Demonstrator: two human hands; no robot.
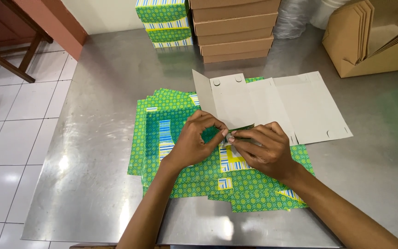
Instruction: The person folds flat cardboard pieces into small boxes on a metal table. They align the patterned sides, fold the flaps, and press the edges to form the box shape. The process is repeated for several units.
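Steel table (pixel 93 152): carries everything under both hands.
Left hand (pixel 194 140): pinching the flap edge of the grey-backed box blank (pixel 249 103), fingertips meeting the right's.
Right hand (pixel 263 150): pinching the same flap.
Green patterned flat blanks (pixel 176 115): spread directly beneath both hands.
Stacked boxes (pixel 233 32): well beyond the fingertips.
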